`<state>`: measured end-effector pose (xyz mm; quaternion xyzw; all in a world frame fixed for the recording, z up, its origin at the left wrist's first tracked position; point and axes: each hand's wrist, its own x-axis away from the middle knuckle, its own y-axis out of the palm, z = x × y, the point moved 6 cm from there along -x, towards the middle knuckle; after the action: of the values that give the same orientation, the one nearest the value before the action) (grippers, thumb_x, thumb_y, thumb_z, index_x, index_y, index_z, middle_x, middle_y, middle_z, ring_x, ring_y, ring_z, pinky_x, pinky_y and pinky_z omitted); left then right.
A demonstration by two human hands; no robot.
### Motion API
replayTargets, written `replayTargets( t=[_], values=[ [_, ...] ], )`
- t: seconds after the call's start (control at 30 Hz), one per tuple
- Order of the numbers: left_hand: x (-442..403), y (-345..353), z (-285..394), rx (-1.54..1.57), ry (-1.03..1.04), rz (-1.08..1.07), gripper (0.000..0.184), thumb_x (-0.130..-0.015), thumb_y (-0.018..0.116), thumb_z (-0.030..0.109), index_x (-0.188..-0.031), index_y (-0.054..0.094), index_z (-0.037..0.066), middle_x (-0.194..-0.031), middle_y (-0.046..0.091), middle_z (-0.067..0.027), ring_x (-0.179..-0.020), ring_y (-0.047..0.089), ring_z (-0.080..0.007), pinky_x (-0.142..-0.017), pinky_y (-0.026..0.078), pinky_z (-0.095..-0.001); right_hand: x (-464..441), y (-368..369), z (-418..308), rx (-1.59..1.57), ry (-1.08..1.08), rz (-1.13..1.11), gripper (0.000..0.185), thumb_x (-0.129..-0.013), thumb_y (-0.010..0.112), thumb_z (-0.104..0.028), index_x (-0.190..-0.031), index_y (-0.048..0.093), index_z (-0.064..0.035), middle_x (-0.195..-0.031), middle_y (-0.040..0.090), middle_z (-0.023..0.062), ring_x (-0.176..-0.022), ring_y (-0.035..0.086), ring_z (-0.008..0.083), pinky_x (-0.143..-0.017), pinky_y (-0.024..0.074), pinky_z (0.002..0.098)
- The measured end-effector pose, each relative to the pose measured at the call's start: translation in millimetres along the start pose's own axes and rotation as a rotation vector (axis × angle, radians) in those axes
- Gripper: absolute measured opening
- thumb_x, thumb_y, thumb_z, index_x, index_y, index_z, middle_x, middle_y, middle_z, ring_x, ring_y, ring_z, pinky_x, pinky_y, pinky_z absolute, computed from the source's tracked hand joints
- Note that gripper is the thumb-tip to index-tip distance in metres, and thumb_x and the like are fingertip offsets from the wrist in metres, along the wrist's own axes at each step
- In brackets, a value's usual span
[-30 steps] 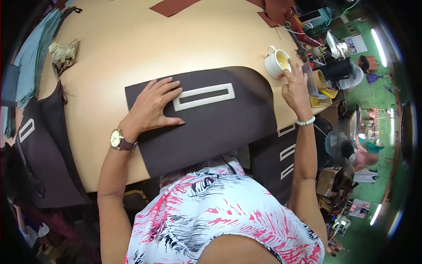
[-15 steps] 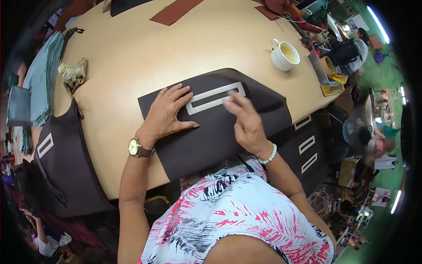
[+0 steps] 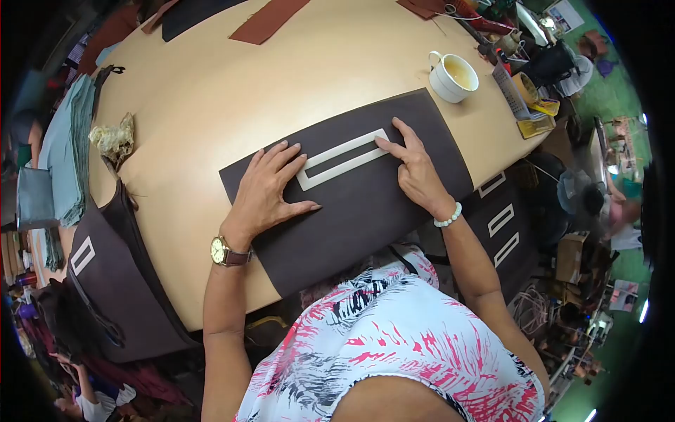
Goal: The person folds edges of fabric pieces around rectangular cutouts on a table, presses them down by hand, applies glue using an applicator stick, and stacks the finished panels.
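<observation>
A dark brown sheet (image 3: pixel 337 218), which looks like leather or fabric, lies flat before me and reaches over the table's front edge. On its upper part sits a white rectangular frame (image 3: pixel 330 152) with a long slot through which the dark sheet shows. My left hand (image 3: pixel 266 186) rests on the sheet at the frame's left end, fingers spread and thumb stretched out. At the opposite end, my right hand (image 3: pixel 420 171) has its fingers apart, one fingertip touching the frame's right end and another on the sheet beyond it.
A white cup (image 3: pixel 453 77) of yellowish liquid stands at the back right, near a grey basket (image 3: pixel 511 88). Dark pieces with similar white frames hang at left (image 3: pixel 112 281) and right. Folded blue-grey cloth (image 3: pixel 68 155) and a crumpled pale rag (image 3: pixel 114 137) lie left.
My right hand has come down onto the frame's right end and moved slightly right. The sheet's far right corner, folded or raised before, now lies flat. My left hand stays at the frame's left end.
</observation>
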<state>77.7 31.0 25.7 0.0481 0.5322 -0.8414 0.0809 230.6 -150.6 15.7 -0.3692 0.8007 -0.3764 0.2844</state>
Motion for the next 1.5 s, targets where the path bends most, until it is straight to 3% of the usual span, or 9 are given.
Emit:
replayTargets(
  t=[0.27, 0.47, 0.7, 0.93, 1.03, 1.5],
  values=[
    [-1, 0, 1, -0.006, -0.009, -0.008, 0.072, -0.062, 0.076, 0.045, -0.119, 0.056, 0.005, -0.13, 0.049, -0.0111, -0.125, 0.04, -0.0302, -0.106, 0.028, -0.0468, -5, 0, -13, 0.708, 0.011, -0.074, 0.054, -0.082, 0.047, -0.005, -0.134, 0.043, -0.0166, -0.143, 0.027, 0.0173, -0.127, 0.032, 0.0379, -0.104, 0.0235, 0.0544],
    [-1, 0, 1, -0.002, -0.011, -0.01, 0.073, -0.062, 0.077, 0.046, -0.119, 0.057, 0.004, -0.13, 0.049, -0.0112, -0.125, 0.04, -0.0302, -0.106, 0.027, -0.0469, 6, 11, -29, 1.03, -0.064, -0.124, 0.052, -0.081, 0.053, -0.014, -0.131, 0.044, -0.0008, -0.142, 0.028, 0.013, -0.128, 0.031, 0.0334, -0.105, 0.0233, 0.0536],
    [0, 1, 2, -0.015, -0.009, -0.005, 0.073, -0.062, 0.076, 0.046, -0.119, 0.056, 0.005, -0.13, 0.049, -0.0109, -0.126, 0.039, -0.0297, -0.106, 0.028, -0.047, 2, 1, -33, 1.051, -0.107, -0.134, 0.049, -0.081, 0.054, -0.018, -0.125, 0.049, 0.0031, -0.142, 0.027, 0.0121, -0.128, 0.031, 0.0328, -0.105, 0.0215, 0.055],
    [1, 1, 1, -0.022, 0.001, 0.003, 0.072, -0.063, 0.075, 0.046, -0.119, 0.056, 0.005, -0.13, 0.049, -0.0106, -0.125, 0.039, -0.0298, -0.105, 0.029, -0.0483, -10, 12, -12, 1.222, -0.074, -0.251, 0.063, -0.085, 0.049, -0.02, -0.142, 0.026, -0.0088, -0.148, 0.018, 0.0095, -0.133, 0.023, 0.035, -0.107, 0.0153, 0.055],
    [0, 2, 0, -0.013, 0.005, 0.004, 0.072, -0.063, 0.075, 0.046, -0.119, 0.056, 0.005, -0.13, 0.048, -0.0107, -0.125, 0.039, -0.0299, -0.105, 0.029, -0.0487, -7, 12, -12, 1.207, -0.09, -0.297, 0.064, -0.086, 0.048, -0.023, -0.143, 0.023, -0.0104, -0.149, 0.017, 0.0096, -0.134, 0.021, 0.0351, -0.108, 0.0131, 0.0545],
    [0, 0, 2, -0.014, 0.008, 0.013, 0.076, -0.063, 0.076, 0.045, -0.123, 0.052, 0.005, -0.129, 0.049, -0.0112, -0.125, 0.04, -0.0297, -0.104, 0.03, -0.0474, -1, 33, -45, 1.141, -0.164, -0.28, 0.062, -0.087, 0.046, -0.025, -0.143, 0.024, -0.0098, -0.147, 0.02, 0.0113, -0.134, 0.022, 0.0348, -0.109, 0.0103, 0.0543]
  ],
)
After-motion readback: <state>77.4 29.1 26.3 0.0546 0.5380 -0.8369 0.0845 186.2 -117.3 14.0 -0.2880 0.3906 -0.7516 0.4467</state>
